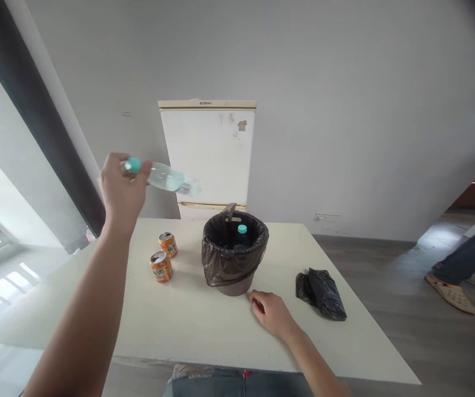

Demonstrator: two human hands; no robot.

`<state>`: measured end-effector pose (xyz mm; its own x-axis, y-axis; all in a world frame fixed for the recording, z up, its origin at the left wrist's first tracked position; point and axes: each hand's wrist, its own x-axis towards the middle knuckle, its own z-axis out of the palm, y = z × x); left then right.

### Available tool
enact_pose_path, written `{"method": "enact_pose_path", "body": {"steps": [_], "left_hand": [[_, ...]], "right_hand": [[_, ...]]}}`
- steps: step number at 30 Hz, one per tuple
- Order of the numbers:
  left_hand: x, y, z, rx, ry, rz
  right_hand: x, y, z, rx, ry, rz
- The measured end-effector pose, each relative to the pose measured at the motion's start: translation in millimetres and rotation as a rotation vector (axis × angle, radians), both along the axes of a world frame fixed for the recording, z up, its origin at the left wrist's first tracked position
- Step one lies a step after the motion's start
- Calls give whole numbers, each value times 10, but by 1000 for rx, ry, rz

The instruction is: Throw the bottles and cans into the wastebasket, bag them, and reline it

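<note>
Raised above the table's left side, my left hand (124,179) is closed around the neck of a clear plastic bottle (163,175) with a turquoise cap. The bottle tilts, its base blurred and pointing right. A small bin (234,288) lined with a black bag (229,264) stands mid-table. Inside it is another bottle (242,234), its turquoise cap up. My right hand (273,313) rests on the table by the bin's base, fingers curled, with nothing visible in it. Two opened orange cans (161,268) (168,244) stand left of the bin.
A folded black plastic bag (322,294) lies on the right of the white table (204,336). Behind the table stands a white refrigerator (208,154) against a grey wall. At far right, another person's leg and clog (452,292) show on the floor. A window is on the left.
</note>
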<state>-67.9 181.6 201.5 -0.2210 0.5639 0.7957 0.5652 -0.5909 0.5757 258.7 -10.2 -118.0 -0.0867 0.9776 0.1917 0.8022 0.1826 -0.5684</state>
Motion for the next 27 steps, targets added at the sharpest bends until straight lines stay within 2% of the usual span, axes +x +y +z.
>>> {"method": "enact_pose_path", "body": {"steps": [2, 3, 7, 10, 13, 20, 27], "left_hand": [[271, -222, 29, -18, 20, -225], [401, -320, 19, -47, 42, -299], [813, -583, -69, -230, 204, -501], [1023, -646, -121, -321, 366, -545], [1200, -603, -197, -338, 493, -571], [1493, -458, -507, -523, 759, -633], [1628, -454, -790, -498, 1018, -802]], "right_hand": [[-2, -6, 20, -5, 2, -2], [-3, -8, 30, -9, 4, -4], [-2, -13, 61, -27, 10, -3], [-2, -14, 69, -27, 10, -3], [-5, -17, 73, -25, 13, -4], [-1, -22, 65, -30, 22, 6], [8, -9, 42, -26, 13, 8]]}}
